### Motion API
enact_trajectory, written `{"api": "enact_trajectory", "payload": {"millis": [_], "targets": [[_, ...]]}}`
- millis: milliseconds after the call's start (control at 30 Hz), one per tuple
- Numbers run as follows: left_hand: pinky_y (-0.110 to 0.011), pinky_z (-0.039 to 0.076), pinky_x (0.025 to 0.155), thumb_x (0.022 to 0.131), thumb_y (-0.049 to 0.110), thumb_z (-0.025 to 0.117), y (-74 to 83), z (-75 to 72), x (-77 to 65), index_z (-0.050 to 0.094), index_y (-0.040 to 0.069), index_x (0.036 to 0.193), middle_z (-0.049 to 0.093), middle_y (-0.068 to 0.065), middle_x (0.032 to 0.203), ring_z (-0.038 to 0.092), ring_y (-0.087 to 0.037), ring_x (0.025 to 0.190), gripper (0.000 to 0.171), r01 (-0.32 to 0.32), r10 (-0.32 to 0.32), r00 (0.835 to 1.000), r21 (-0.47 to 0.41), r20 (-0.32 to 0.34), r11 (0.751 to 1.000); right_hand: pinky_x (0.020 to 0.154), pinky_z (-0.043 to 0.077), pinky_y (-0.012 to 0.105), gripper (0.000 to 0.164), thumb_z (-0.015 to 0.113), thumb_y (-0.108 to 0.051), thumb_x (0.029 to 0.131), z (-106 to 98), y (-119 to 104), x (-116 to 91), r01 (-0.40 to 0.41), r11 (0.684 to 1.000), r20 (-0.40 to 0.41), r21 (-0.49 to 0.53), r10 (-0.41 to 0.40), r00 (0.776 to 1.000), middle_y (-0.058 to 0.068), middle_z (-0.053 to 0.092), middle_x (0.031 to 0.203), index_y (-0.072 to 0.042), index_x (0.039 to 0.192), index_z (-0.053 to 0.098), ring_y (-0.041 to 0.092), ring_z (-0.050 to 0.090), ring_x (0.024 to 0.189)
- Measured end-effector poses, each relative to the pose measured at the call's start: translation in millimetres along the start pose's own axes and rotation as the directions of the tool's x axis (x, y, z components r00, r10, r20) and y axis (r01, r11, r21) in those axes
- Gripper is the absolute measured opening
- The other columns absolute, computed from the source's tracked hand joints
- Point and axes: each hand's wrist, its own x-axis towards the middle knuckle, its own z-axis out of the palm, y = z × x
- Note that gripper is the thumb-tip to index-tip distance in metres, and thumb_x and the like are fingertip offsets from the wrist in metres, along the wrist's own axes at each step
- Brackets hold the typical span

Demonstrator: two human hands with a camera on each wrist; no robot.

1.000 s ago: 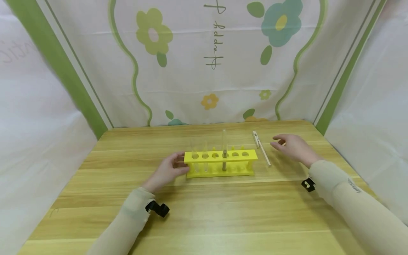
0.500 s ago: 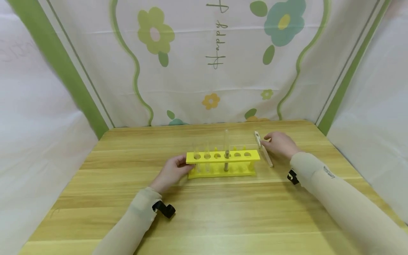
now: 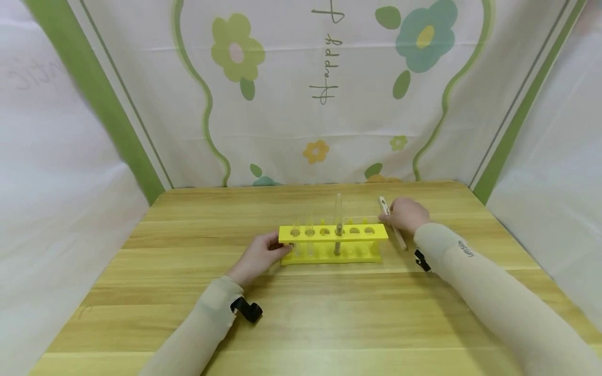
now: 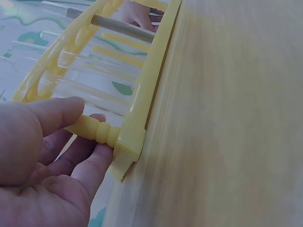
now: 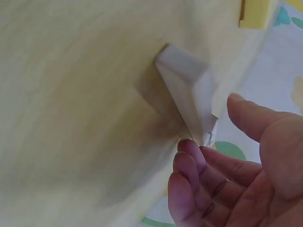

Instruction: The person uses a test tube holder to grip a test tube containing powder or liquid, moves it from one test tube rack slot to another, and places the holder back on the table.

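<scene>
One wooden clamp [image 3: 400, 238] sits just right of the yellow rack [image 3: 331, 238]. At it is the right hand [image 3: 410, 215], fingers curled, thumb wide apart; I'd bring that thumb squarely onto the wood, knuckles clear of the rack. Left of the rack, the left hand [image 3: 257, 256] pinches its end post [image 4: 97, 130]. Upright in it, the tall grey-filled tube [image 3: 337, 246] looks easiest to knock.

Cream sleeves [image 3: 494, 295], black wrist mounts [image 3: 246, 309]

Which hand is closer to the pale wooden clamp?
Right. The right hand is at the clamp; the left hand is farther left, gripping the yellow plastic rack by one end.
</scene>
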Motion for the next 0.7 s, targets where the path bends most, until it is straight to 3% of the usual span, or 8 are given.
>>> {"api": "enact_trajectory", "payload": {"millis": [300,700], "targets": [[-0.034,0.051,0.088,0.095,0.020,0.069,3.4,0.1,-0.8,0.065,0.018,0.124,0.067,0.001,0.117,0.061,-0.018,0.105,0.029,0.016,-0.017,1.000,0.006,0.002,1.000,0.052,0.047,0.033,0.029,0.065,-0.031,0.096,5.6,-1.7,2.9,-0.009,1.000,-0.026,-0.015,0.008,1.000,0.007,0.063,0.075,-0.003,0.087,0.068,0.021,0.057,0.062],[-0.033,0.052,0.086,0.095,0.017,0.069,2.0,-0.7,-0.2,0.066,0.016,0.122,0.068,0.000,0.115,0.061,-0.019,0.102,0.027,0.004,-0.004,1.000,0.004,0.008,1.000,0.061,0.046,0.040,0.022,0.061,-0.020,0.092,-3.7,2.5,-2.9,-0.016,0.998,-0.052,-0.060,0.013,0.999,0.011,0.063,0.081,0.001,0.096,0.066,0.026,0.055,0.070]]}}
